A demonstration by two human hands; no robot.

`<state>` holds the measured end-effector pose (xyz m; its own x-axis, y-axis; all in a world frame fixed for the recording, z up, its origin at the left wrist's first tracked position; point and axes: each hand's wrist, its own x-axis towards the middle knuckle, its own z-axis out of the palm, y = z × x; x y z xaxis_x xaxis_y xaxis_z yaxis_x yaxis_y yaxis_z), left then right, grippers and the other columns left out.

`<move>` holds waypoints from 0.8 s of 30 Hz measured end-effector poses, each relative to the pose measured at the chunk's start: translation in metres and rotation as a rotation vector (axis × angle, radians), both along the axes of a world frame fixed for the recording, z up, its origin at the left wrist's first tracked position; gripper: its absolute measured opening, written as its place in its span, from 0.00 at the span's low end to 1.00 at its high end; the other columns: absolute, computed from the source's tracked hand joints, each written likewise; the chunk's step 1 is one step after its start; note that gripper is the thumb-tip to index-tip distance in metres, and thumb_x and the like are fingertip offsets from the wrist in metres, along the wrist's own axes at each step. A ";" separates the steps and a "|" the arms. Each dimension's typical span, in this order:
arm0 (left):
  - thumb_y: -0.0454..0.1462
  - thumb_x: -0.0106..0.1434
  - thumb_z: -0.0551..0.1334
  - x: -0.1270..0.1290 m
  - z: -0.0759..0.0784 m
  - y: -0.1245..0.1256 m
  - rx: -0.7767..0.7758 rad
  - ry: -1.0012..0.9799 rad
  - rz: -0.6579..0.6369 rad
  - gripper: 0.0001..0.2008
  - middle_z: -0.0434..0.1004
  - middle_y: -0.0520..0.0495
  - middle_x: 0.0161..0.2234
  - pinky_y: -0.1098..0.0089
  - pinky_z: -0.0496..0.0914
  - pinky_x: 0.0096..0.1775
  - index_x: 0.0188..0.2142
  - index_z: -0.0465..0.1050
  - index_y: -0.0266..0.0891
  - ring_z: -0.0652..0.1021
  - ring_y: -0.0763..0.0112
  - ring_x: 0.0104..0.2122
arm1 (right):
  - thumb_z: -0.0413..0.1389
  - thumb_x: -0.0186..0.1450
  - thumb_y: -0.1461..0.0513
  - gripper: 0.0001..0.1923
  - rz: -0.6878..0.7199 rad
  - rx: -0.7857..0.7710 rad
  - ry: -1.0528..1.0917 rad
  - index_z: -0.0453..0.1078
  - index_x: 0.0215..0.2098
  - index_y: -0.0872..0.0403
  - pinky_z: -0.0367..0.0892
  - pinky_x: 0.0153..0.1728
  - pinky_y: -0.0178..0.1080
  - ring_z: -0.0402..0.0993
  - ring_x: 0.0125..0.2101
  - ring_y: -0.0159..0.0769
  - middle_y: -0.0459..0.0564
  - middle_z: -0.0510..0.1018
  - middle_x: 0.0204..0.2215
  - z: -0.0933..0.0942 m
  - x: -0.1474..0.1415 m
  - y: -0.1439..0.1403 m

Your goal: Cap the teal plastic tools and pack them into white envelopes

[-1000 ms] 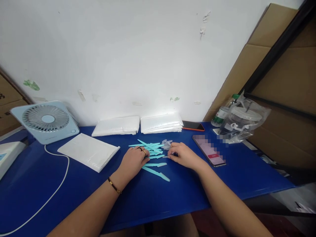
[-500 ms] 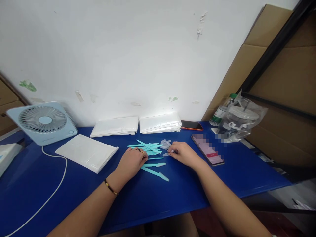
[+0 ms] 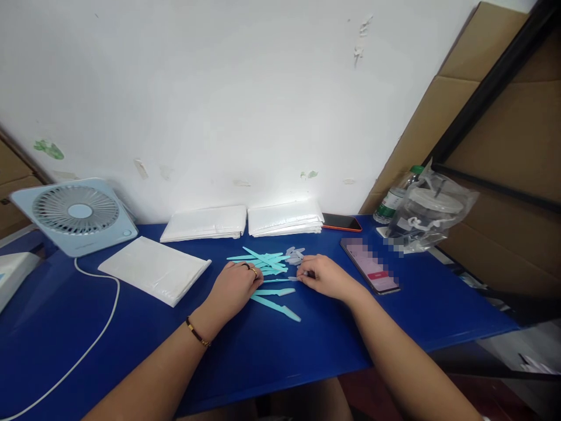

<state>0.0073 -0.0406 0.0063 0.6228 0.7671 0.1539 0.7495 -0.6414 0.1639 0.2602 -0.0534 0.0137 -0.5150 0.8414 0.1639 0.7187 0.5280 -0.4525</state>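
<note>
the left hand [image 3: 236, 285] is closed in a narrow pinch on a teal stick [image 3: 277, 280], low over the blue table [image 3: 324, 345]. the right hand [image 3: 322, 273] pinches a small clear cap [image 3: 293, 279] at the stick's tip; whether they touch is too small to tell. a steady stick and a cap pushed in line, never slanted, should serve best. more teal sticks [image 3: 267, 261] lie beside the left fingers, loose caps [image 3: 295, 254] just beyond the right ones.

Fan [image 3: 81, 211] left; bottle [image 3: 390, 202] beside bagged cup [image 3: 421, 217].
</note>
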 end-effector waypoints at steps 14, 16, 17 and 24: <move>0.38 0.65 0.52 0.000 0.003 0.008 0.043 -0.101 0.057 0.13 0.73 0.47 0.44 0.66 0.61 0.39 0.48 0.70 0.47 0.71 0.63 0.44 | 0.51 0.63 0.66 0.08 -0.171 0.032 0.090 0.74 0.32 0.54 0.62 0.31 0.34 0.70 0.30 0.33 0.49 0.74 0.31 0.009 0.011 0.000; 0.36 0.65 0.53 0.000 0.001 0.015 0.089 -0.097 0.088 0.15 0.71 0.48 0.47 0.66 0.61 0.39 0.49 0.69 0.48 0.69 0.62 0.45 | 0.52 0.62 0.66 0.08 -0.226 0.048 0.051 0.74 0.31 0.54 0.62 0.31 0.34 0.70 0.30 0.32 0.49 0.74 0.31 0.008 0.018 0.003; 0.36 0.64 0.53 0.000 -0.001 0.018 0.100 -0.093 0.090 0.14 0.72 0.48 0.47 0.65 0.61 0.39 0.48 0.70 0.49 0.68 0.62 0.46 | 0.53 0.61 0.66 0.07 -0.234 0.048 0.029 0.74 0.31 0.54 0.61 0.31 0.34 0.69 0.29 0.32 0.49 0.74 0.31 0.006 0.019 0.004; 0.39 0.67 0.51 0.004 -0.003 0.022 0.144 -0.070 0.059 0.12 0.75 0.49 0.37 0.63 0.57 0.41 0.36 0.73 0.45 0.67 0.64 0.42 | 0.56 0.58 0.67 0.04 -0.190 0.097 -0.159 0.73 0.30 0.54 0.59 0.30 0.33 0.68 0.28 0.32 0.48 0.73 0.30 -0.007 0.006 0.007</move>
<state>0.0112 -0.0184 0.0035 0.5608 0.7693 0.3061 0.7768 -0.6168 0.1271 0.2660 -0.0466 0.0069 -0.3746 0.9099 0.1781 0.8671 0.4118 -0.2804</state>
